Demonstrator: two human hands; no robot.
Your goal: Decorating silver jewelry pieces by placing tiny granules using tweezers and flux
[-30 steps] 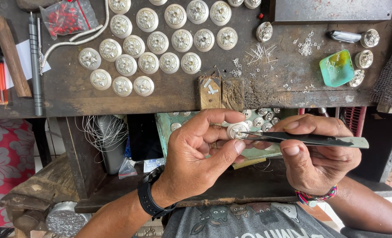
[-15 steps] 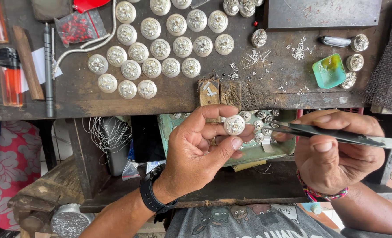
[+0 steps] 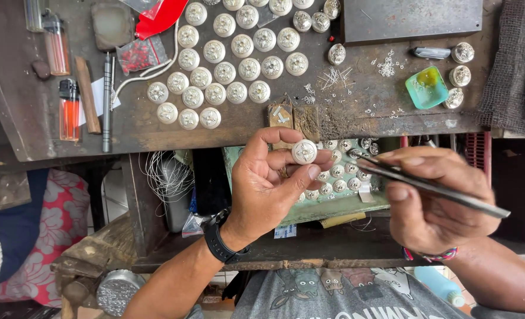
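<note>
Across the top of the frame we see the dark workbench [image 3: 50,133] with rows of silver buttons [image 3: 227,71]. At centre, our left hand [image 3: 268,189] pinches one round silver button [image 3: 304,152] between its fingertips. At right, our right hand [image 3: 433,201] grips thin tweezers [image 3: 427,187].

A dark, scuffed wooden tabletop [image 3: 14,106] fills the upper frame. Lower left lies a red floral cloth [image 3: 61,218]; daylight is soft and even.
</note>
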